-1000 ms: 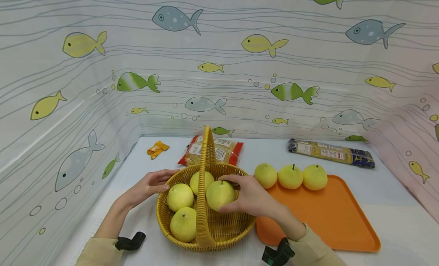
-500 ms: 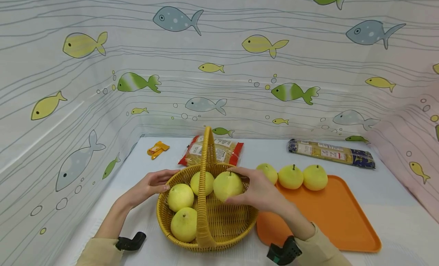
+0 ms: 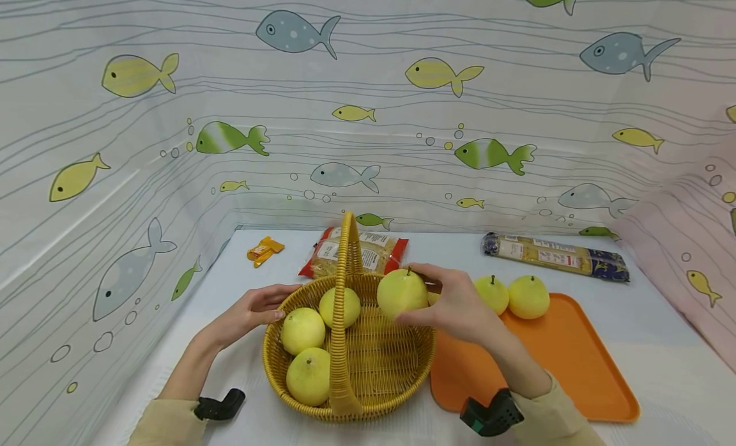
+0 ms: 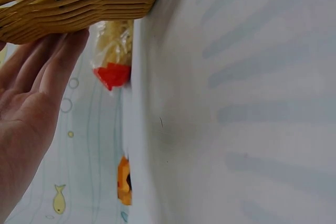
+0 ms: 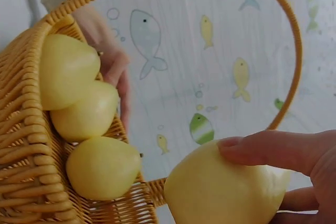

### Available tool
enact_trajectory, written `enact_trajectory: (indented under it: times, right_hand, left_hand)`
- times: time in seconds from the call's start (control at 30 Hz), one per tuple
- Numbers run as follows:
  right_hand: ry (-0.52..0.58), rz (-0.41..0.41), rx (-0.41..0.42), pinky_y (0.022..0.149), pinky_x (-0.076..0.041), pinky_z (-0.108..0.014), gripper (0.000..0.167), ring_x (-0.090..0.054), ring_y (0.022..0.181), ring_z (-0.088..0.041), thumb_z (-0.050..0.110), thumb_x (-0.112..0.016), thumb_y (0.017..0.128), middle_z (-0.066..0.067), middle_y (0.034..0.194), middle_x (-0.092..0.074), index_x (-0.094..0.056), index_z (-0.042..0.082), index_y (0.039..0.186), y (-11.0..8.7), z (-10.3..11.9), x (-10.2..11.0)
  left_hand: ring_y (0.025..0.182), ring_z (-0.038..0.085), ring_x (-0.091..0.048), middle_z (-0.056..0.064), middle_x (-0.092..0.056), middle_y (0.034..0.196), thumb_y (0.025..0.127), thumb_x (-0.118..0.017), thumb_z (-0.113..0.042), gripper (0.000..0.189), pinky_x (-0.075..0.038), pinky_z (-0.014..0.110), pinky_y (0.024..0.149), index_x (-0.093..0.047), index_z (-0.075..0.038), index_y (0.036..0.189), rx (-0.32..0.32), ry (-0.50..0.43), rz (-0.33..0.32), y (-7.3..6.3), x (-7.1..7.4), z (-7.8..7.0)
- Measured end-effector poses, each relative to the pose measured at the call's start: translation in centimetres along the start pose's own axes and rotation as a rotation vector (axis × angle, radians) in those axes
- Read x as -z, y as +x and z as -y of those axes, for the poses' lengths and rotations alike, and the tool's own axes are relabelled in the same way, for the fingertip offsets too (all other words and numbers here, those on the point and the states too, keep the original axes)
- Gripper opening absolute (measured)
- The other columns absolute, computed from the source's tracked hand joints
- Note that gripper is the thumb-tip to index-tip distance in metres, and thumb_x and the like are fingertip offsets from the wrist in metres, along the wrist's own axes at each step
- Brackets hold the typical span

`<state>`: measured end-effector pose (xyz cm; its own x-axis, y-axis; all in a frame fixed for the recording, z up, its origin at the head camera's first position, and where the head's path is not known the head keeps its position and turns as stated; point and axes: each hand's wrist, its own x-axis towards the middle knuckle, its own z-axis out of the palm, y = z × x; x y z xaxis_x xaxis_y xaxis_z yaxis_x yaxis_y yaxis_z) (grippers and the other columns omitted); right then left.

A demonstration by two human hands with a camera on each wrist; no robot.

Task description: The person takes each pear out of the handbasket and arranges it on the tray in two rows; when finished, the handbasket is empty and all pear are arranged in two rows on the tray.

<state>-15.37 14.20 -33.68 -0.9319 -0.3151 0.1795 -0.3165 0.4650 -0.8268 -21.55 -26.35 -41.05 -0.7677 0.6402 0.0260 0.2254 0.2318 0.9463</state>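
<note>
Head camera: the right hand is curled round a yellow pear, thumb on the near side and fingers behind, spread just as wide as the fruit. The pear sits at that hand's left, held up by the far rim of the wicker basket. Over on the basket's other side, the left hand rests against it, fingers fairly straight, thumb at the rim. Between the hands, nearer the left one, three more pears lie in the basket.

Just right of the right hand, two pears stand by the far edge of an orange tray. Further out on the white surface, beyond both hands, is a red-ended bag, its white label too small to read. Beyond the right hand lies a long packet, its print equally illegible to me; beyond the left, some orange packaging with unreadable lettering.
</note>
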Motion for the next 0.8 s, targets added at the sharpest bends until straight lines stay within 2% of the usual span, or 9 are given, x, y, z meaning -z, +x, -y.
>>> enact_trajectory:
  times: [0.27, 0.53, 0.8]
  right_hand:
    - [-0.013, -0.060, -0.050, 0.091, -0.056, -0.045, 0.079, -0.064, 0.116, -0.033, 0.029, -0.090, 0.072, -0.012, 0.134, -0.063, -0.057, 0.004, 0.139, -0.3, 0.1, 1.9]
    - [-0.037, -0.118, -0.033, 0.092, -0.055, -0.045, 0.078, -0.063, 0.116, -0.032, 0.029, -0.089, 0.074, -0.013, 0.136, -0.062, -0.057, 0.005, 0.140, -0.6, -0.1, 3.5]
    - [-0.068, -0.149, -0.052, 0.095, -0.053, -0.047, 0.079, -0.062, 0.121, -0.034, 0.031, -0.088, 0.076, -0.014, 0.138, -0.060, -0.054, 0.005, 0.143, -0.9, -0.2, 5.3]
  left_hand:
    - [0.131, 0.007, -0.054, 0.024, -0.043, 0.152, 0.101, -0.052, -0.006, 0.051, -0.048, 0.023, 0.099, -0.041, -0.002, 0.150, -0.010, 0.003, 0.005, 0.0, 0.0, 0.0]
    - [0.131, 0.007, -0.054, 0.024, -0.043, 0.152, 0.101, -0.052, -0.006, 0.051, -0.048, 0.022, 0.100, -0.041, -0.002, 0.150, -0.011, 0.007, 0.006, 0.0, 0.0, 0.1]
    - [0.131, 0.008, -0.054, 0.025, -0.043, 0.152, 0.101, -0.052, -0.005, 0.051, -0.048, 0.023, 0.100, -0.041, -0.001, 0.150, -0.015, 0.002, 0.008, 0.0, 0.0, 0.0]
